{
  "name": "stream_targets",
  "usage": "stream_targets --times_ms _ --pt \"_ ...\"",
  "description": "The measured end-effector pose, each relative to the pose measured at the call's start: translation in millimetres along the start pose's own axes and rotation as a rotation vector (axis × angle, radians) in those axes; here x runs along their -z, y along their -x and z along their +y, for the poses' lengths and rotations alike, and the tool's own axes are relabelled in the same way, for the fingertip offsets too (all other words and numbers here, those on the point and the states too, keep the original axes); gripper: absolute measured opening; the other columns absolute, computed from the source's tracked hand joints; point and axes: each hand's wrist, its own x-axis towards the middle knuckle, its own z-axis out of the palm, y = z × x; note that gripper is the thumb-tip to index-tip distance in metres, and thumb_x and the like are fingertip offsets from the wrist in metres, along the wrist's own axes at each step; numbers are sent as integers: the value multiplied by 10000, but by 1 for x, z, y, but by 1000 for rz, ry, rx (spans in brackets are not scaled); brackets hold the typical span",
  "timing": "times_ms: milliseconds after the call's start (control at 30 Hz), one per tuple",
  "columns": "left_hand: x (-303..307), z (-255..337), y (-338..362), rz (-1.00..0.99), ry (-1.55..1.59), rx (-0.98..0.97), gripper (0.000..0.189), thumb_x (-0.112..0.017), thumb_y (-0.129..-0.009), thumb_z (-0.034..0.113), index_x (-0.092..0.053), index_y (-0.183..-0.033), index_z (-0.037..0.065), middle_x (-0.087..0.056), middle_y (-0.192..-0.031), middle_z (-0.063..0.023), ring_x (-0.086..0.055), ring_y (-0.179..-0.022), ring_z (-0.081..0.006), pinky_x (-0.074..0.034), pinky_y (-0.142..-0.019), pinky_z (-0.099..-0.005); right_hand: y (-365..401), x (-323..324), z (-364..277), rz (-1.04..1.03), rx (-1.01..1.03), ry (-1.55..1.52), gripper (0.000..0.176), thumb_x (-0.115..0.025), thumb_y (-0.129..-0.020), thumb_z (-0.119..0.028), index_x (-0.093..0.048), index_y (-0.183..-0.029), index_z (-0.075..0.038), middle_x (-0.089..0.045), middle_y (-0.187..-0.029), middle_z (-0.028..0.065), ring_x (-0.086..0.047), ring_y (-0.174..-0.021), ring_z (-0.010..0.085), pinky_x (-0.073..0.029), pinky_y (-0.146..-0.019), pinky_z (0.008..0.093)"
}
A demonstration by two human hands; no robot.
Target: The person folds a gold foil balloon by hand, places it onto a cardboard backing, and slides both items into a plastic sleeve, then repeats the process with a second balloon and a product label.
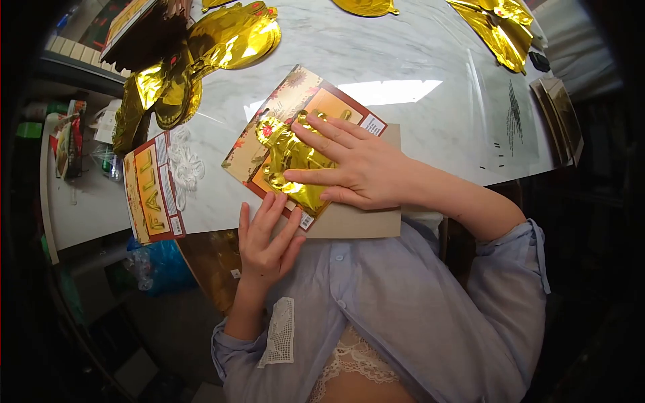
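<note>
The flat clear packet with a floral-printed card backing (290,94) lies at the centre of the frame on the white marble-patterned table (403,47). It holds crumpled, flattened gold foil balloon pieces (281,153) against an orange panel. Under the packet's lower right corner sits a plain tan cardboard sheet (366,218), which sticks out toward my body.

At the left edge of the table lies a second, narrower packet (153,188) holding gold letters that read FALL. Just to the right of it is a small white lacy piece (185,164). Shiny inflated gold foil balloons (201,54) are heaped in the upper left. A blue plastic bag (161,265) sits below the table at the lower left.

My right hand (353,168) comes in from the right with the forearm bare and the sleeve pushed up. It lies palm down on the packet with its fingers spread and pointing left, flat on the gold foil and not curled around anything.

My left hand (265,245) reaches up from the bottom of the frame, also open and flat. Its fingertips are at the packet's lower left edge, just below the foil, and it grasps nothing.
</note>
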Motion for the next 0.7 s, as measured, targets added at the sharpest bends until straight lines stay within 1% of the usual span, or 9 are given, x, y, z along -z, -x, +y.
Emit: stream_targets --times_ms 33,67,133,267,333,433,567,633,700 --pt "-4 1 1 30 10 3 472 -827 -894 237 -758 -1351 142 -650 -1494 -115 -595 -1424 -315 -207 -1299 -607 0 0 0 -5 10 5 529 -512 -1090 -492 -505 -1610 -396 -208 -1778 213 -215 -1635 436 -205 -1316 549" --pt "-6 0 3 40 8 10 472 -827 -894 237 -758 -1351 142 -650 -1494 -115 -595 -1424 -315 -207 -1299 -607 0 -1 0 -6 14 5 528 -513 -1090 -489 -505 -1610 -397 -210 -1777 213 -218 -1633 441 -204 -1315 552" --pt "-9 -2 9 68 -69 -44 450 -830 -894 241 -764 -1330 152 -681 -1461 -70 -620 -1397 -302 -250 -1285 -608 0 -2 0 -14 32 9 527 -514 -1090 -487 -505 -1610 -399 -211 -1777 212 -221 -1631 446 -204 -1314 556" --pt "-10 -5 21 163 -119 -73 350 -799 -916 208 -787 -1263 161 -722 -1402 -35 -658 -1350 -270 -319 -1257 -593 0 -1 -2 -30 17 19 519 -520 -1090 -460 -518 -1604 -387 -211 -1778 211 -186 -1640 453 -192 -1315 565" --pt "-9 -5 27 215 -220 -128 252 -747 -946 160 -806 -1190 183 -770 -1311 -15 -705 -1278 -228 -379 -1222 -571 0 0 -2 -36 10 33 518 -521 -1089 -452 -524 -1602 -381 -210 -1778 211 -174 -1643 454 -189 -1316 567" --pt "-1 1 28 227 -266 -131 212 -707 -966 136 -814 -1142 186 -803 -1223 4 -739 -1203 -193 -417 -1197 -528 -1 1 -3 -12 49 77 518 -523 -1086 -444 -530 -1600 -373 -210 -1779 209 -156 -1649 447 -184 -1318 564" --pt "13 6 35 285 -265 -133 195 -716 -956 142 -812 -1123 174 -811 -1203 -5 -752 -1157 -173 -474 -1145 -471 -1 5 -5 -9 28 43 518 -509 -1092 -441 -522 -1605 -369 -214 -1776 210 -177 -1643 443 -188 -1319 558" --pt "27 11 47 294 -298 -108 176 -718 -959 134 -806 -1108 163 -808 -1214 -22 -747 -1154 -174 -530 -1066 -416 0 5 -6 -12 23 24 516 -501 -1097 -440 -517 -1608 -370 -216 -1776 211 -185 -1640 442 -190 -1319 554" --pt "50 14 63 323 -315 -106 130 -722 -955 124 -800 -1058 139 -807 -1170 -52 -742 -1136 -238 -566 -995 -414 0 3 -6 -16 13 69 511 -477 -1109 -442 -506 -1614 -373 -219 -1774 212 -201 -1635 443 -194 -1319 546"
